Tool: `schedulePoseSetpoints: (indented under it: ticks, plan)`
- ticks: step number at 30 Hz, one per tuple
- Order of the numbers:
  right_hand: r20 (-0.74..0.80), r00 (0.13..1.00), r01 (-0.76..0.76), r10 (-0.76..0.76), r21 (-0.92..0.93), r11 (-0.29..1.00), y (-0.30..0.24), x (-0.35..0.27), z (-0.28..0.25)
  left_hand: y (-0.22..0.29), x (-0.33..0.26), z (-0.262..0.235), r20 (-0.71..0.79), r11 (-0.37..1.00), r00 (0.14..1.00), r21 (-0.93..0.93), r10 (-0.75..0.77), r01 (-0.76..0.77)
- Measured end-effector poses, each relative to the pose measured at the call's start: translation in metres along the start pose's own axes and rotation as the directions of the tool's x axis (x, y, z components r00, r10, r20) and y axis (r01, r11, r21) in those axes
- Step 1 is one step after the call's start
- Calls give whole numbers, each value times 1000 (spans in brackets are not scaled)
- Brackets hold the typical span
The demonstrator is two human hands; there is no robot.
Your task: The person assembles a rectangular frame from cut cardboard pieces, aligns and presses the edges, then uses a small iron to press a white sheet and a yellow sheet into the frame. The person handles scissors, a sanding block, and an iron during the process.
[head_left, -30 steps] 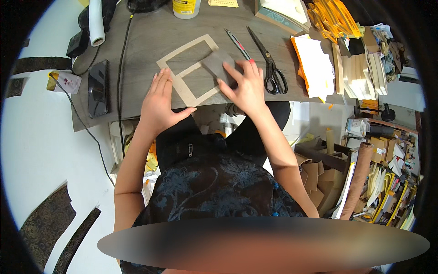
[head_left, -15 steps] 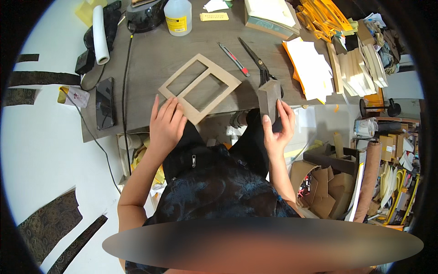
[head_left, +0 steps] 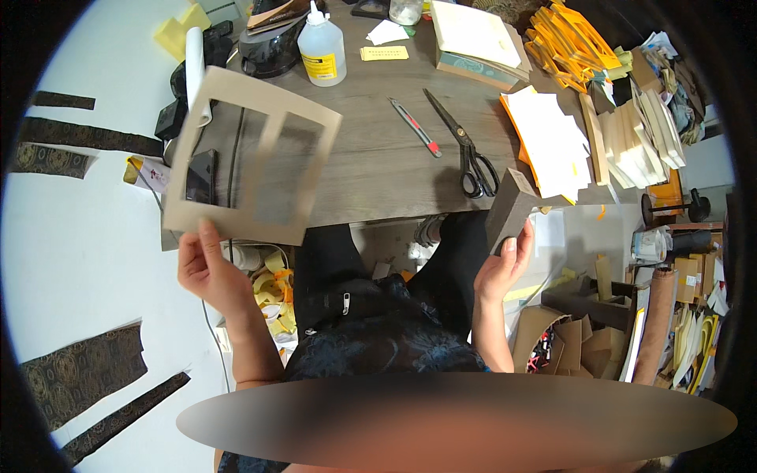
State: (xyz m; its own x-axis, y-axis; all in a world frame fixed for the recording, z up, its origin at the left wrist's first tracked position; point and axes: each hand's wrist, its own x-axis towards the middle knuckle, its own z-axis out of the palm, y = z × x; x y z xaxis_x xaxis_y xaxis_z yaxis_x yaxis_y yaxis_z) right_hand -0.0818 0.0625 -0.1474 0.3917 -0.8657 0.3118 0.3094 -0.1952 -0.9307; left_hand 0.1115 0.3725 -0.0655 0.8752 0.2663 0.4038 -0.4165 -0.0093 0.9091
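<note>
My left hand pinches the bottom edge of a flat beige cardboard frame, thumb on its front. A middle bar splits the frame into two windows, and it is lifted off the table at the left. In my right hand is a small grey-brown rectangular block, gripped at its lower end and held upright past the table's front edge. Black-handled scissors and a red-and-grey utility knife lie on the table between my hands.
The dark wooden table ends just in front of my lap. White sheets over orange ones lie at right, beside cream strips. A clear bottle stands at the back. A phone shows through the frame; scrap boxes stand at lower right.
My left hand has picked the frame up off the table and moved it left, tilting it upright. My right hand has shifted the block slightly right and down, away from the scissors' handles.
</note>
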Motion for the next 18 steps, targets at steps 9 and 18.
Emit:
schedulePoseSetpoints:
  ticks: [9, 18]
  plan:
    - [97, 993, 53, -69, 161, 986, -19, 18, 22, -3, -22, 51, 372, 914, 900, -239, -226, 328]
    - [146, 942, 283, -303, 145, 948, -50, 60, 26, 13, -31, 83, 475, 901, 871, -313, -125, 300]
